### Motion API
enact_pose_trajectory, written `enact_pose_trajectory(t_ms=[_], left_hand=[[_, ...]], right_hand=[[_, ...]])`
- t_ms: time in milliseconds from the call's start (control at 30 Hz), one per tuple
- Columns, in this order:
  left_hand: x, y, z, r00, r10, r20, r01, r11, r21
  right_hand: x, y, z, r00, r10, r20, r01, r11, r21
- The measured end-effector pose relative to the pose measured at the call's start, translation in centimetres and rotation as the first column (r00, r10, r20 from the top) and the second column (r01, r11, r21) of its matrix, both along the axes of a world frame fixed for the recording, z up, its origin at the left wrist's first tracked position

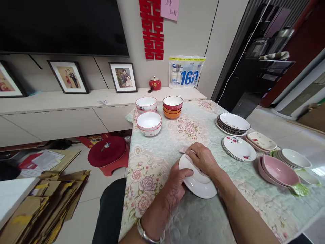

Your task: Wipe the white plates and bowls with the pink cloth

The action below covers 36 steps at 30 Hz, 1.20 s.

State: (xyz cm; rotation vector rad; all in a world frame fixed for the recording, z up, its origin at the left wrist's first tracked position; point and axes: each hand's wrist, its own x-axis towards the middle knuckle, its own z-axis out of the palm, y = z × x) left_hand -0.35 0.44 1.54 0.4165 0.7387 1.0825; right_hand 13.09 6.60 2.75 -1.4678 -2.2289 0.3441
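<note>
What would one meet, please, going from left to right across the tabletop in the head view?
Red-rimmed white bowls, red-and-orange bowl stack, white plate, red-flowered plates, green-handled pink bowls.

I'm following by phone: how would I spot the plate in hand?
Find the flowered tablecloth, then the left hand and right hand over it. Between them is a white plate; unlike the stacked plates to the right, it alone is held.

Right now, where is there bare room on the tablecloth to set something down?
One free patch of the tablecloth lies between the left hand and the red-rimmed white bowls; another, between the orange bowls and the dark-rimmed plates. The right side is crowded: flowered plates, cream dishes and pink bowls stand close together.
</note>
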Motion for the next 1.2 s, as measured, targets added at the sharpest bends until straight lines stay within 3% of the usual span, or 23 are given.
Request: enact_pose_trajectory(t_ms=[67, 167, 400, 467, 733, 900, 1000, 1200], left_hand=[[-0.1, -0.1, 0.2, 1.000, -0.002, -0.002, 0.002, 1.000, -0.004], [-0.2, -0.1, 0.3, 1.000, -0.003, 0.004, 0.003, 1.000, -0.007], [-0.2, 0.4, -0.1, 1.000, 0.001, -0.007, -0.001, 1.000, -0.021], [-0.2, 0.4, -0.1, 1.000, 0.014, -0.021, -0.014, 1.000, -0.007], [0.0, 0.2, -0.1, 0.988, 0.078, 0.132, -0.084, 0.996, 0.038], [0.2, 0.1, -0.1, 0.991, 0.087, 0.099, -0.085, 0.996, -0.022], [0.3, 0.1, 0.0, 0.992, 0.081, 0.098, -0.078, 0.997, -0.025], [0.4, 0.1, -0.1, 0.998, 0.035, 0.052, -0.034, 0.999, -0.018]], right_hand=[[0.6, 0.4, -0.4, 0.994, -0.109, 0.027, 0.110, 0.993, -0.031], [0.9, 0.6, -0.6, 0.988, -0.147, 0.041, 0.147, 0.989, -0.016], [-1.1, -0.8, 0.4, 0.988, 0.151, -0.014, -0.150, 0.987, 0.056], [-1.4, -1.0, 0.5, 0.987, 0.157, -0.012, -0.157, 0.987, 0.047], [0.0, 0.0, -0.3, 0.984, -0.176, 0.023, 0.176, 0.984, 0.035], [0.0, 0.1, -0.5, 0.969, -0.243, 0.043, 0.240, 0.969, 0.055], [-0.3, -0.1, -0.3, 0.987, -0.156, 0.036, 0.154, 0.986, 0.062], [-1.3, -1.0, 0.8, 0.977, 0.212, -0.011, -0.210, 0.975, 0.075]])
